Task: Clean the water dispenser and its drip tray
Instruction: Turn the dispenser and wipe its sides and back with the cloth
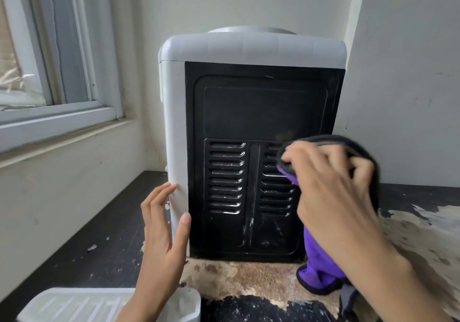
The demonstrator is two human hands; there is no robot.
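The water dispenser (251, 132) stood on the dark worktop (99, 234), its black vented back panel (249, 162) turned to us, near the corner by the window (49, 60). Our left hand (163, 237) was open, fingers straight, steadying the white side edge. Our right hand (331, 187) gripped the purple cloth (321, 262) against the right-hand vents. Risks, we judged: cloth edge could snag in the slots, or moisture get inside thru them; a hard push could slide the unit. The drip tray (74, 306) lay detached at front left. Worktop coating was worn off w/ flakes around; walls pale.
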